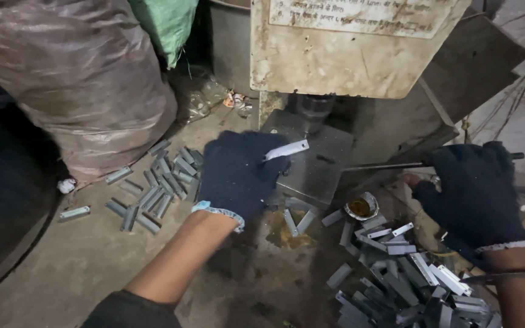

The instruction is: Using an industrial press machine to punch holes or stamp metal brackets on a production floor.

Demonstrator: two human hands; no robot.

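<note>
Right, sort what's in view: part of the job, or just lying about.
In use:
left hand holding a metal strip
press block
right hand on a rod
strip piles

Lying about:
plastic sack
green bag
small tin

2 gloved hands show: the left hand (238, 173) and the right hand (478, 194). 1 flat metal strip (285, 149) sits in the left hand's fingers, over the 1 steel press block (320, 161). Left of the block lies 1 loose pile of roughly 20 metal pieces (162, 182); right of it, 1 larger heap (405, 279), too tangled to count. 1 small round tin (360, 206) sits beside the block, and 2 pieces (298, 222) lie just below it.
</note>
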